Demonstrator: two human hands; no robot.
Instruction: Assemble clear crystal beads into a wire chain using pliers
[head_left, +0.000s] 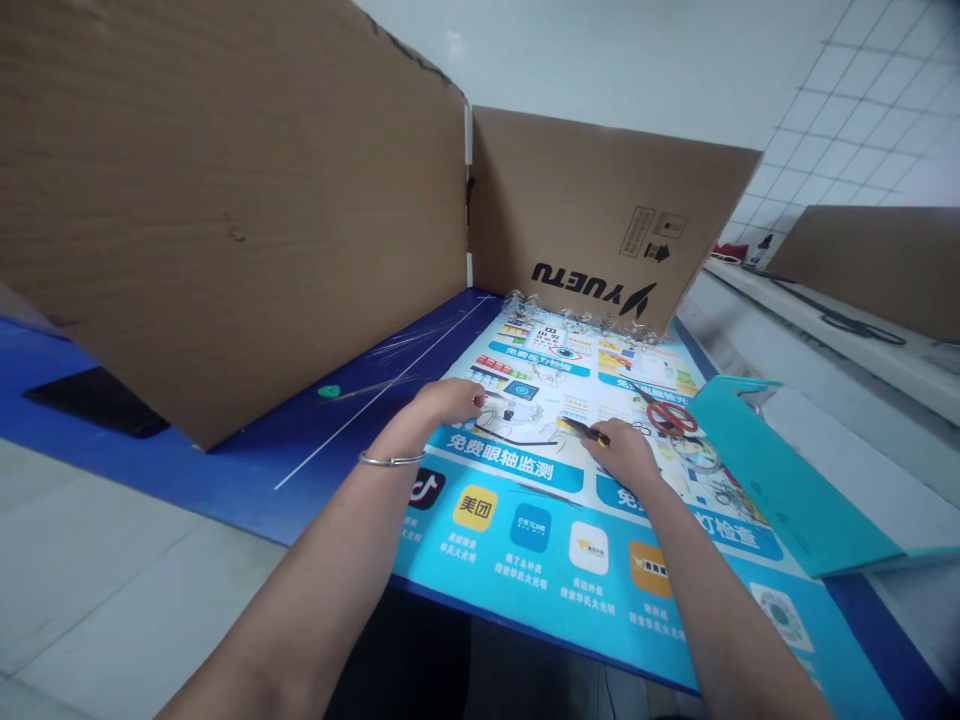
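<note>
My left hand (450,402) is over the printed poster (517,495), fingers pinched together; whatever they hold is too small to make out. A silver bangle (391,460) circles that wrist. My right hand (624,452) is closed around a small black and yellow hand tool (589,431), whose tip points left toward my left hand. The exact kind of tool is unclear. Just beyond my right hand lie red-handled scissors (673,419) on the poster. A clear ring-shaped item (697,455), perhaps a coil or roll, is beside them.
Tall cardboard panels (300,180) stand at the left and back. Tangled clear, shiny pieces (577,322) line the poster's far edge. A teal folder-like piece (795,490) lies at right. On the blue surface are a small green item (328,391) and a dark flat object (97,402).
</note>
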